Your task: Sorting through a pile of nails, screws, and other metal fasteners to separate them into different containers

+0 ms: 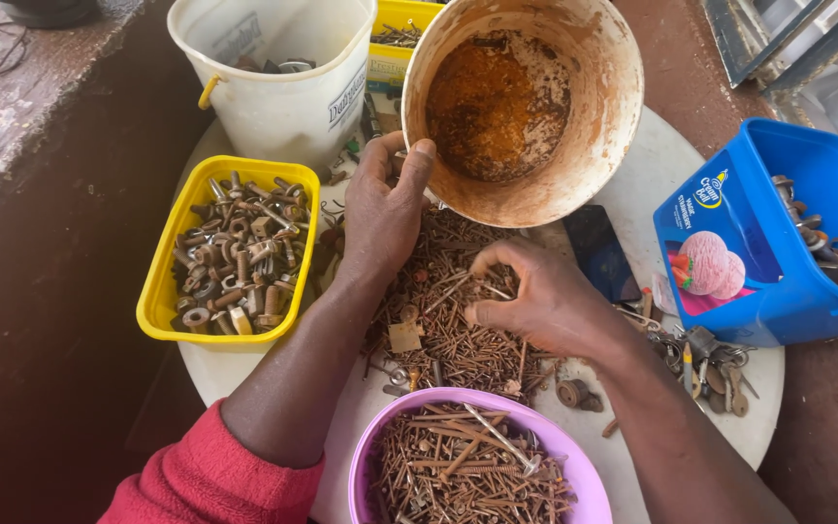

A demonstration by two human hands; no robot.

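Rusty nails (453,320) lie heaped on the round white table (652,184), and we take that heap as our landmark. Our right hand (535,301) rests on its right side, fingertips pinched together over a few nails. Our left hand (385,209) sits at the heap's upper left, its grip clamped on the rim of a rust-stained bucket (521,107) tipped on its side just above the heap. Below the heap stands a purple bowl (574,456) filled with more nails. Left of the heap a yellow tray (162,281) holds rusty bolts and nuts; behind it stands a white bucket (278,82). Well right of the heap sits a blue tub (778,262).
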